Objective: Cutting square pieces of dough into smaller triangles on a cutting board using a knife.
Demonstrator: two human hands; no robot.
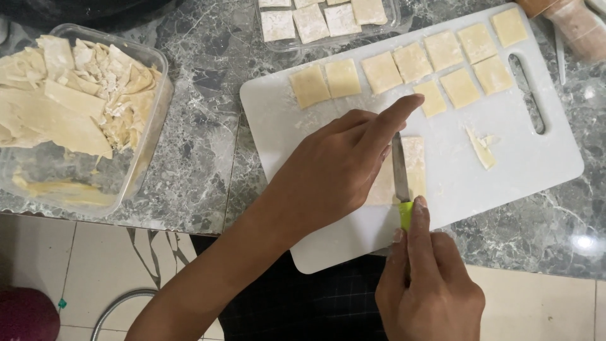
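On the white cutting board [505,158], left hand [341,167] presses pale, floured dough strip [415,165]; right hand [426,278] grips a green-handled knife [401,180].

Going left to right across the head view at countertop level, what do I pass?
Clear tub of dough scraps → bare marble counter → white cutting board → left hand → knife → dough trimmings.

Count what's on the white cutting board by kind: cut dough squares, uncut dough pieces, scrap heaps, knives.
Cut dough squares: 10
Uncut dough strip under the blade: 1
Scrap heap: 1
Knife, green handle: 1
Total: 13
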